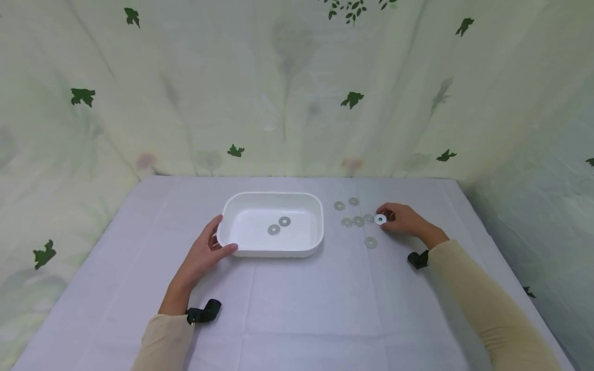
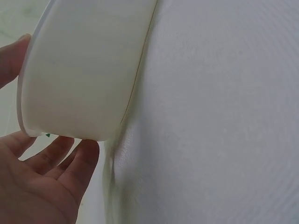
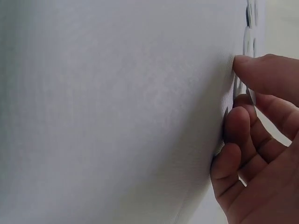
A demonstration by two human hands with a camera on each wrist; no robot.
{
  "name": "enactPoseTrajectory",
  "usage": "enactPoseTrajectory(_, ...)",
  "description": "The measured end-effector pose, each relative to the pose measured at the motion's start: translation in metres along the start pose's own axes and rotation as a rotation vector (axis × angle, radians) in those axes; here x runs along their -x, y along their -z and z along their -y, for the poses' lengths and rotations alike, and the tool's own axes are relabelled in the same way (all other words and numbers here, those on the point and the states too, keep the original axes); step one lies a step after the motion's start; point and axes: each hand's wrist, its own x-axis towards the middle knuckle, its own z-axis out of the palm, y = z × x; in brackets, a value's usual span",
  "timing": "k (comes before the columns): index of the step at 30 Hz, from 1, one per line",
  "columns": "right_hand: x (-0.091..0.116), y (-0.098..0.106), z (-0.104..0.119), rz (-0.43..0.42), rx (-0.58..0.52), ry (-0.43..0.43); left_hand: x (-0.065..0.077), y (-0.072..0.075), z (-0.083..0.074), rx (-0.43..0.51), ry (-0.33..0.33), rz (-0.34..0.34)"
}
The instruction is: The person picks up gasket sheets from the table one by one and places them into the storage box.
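Observation:
A white rectangular plastic tray (image 1: 273, 253) with rounded corners stands on the table, two flat grey metal washers (image 1: 284, 221) lying inside it. My left hand (image 1: 202, 256) grips the tray's left end, thumb at the near corner of the rim and fingers along the end wall. The left wrist view shows those fingertips against the tray's outer wall (image 2: 79, 74). To the right of the tray, my right hand (image 1: 402, 220) pinches a metal washer (image 1: 380, 219) between thumb and fingers, tilted and close over the cloth. Its other fingers are curled near the tabletop.
Several more washers (image 1: 358, 221) lie flat on the cloth between the tray and my right hand, one washer (image 1: 370, 242) nearer to me. A white cloth covers the table (image 1: 306, 304). Behind it hangs a pale curtain (image 1: 297, 93) with green leaf shapes.

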Motion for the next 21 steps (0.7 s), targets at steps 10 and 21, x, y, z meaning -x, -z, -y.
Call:
enactPoseTrajectory(10, 0.002, -0.001, 0.000, -0.022, 0.013, -0.018, 0.000, -0.001, -0.002, 0.001, -0.016, 0.005)
enactPoseTrajectory(21, -0.005, 0.016, 0.009, -0.074, -0.071, -0.019, 0.001, 0.000, -0.002, -0.028, 0.003, -0.007)
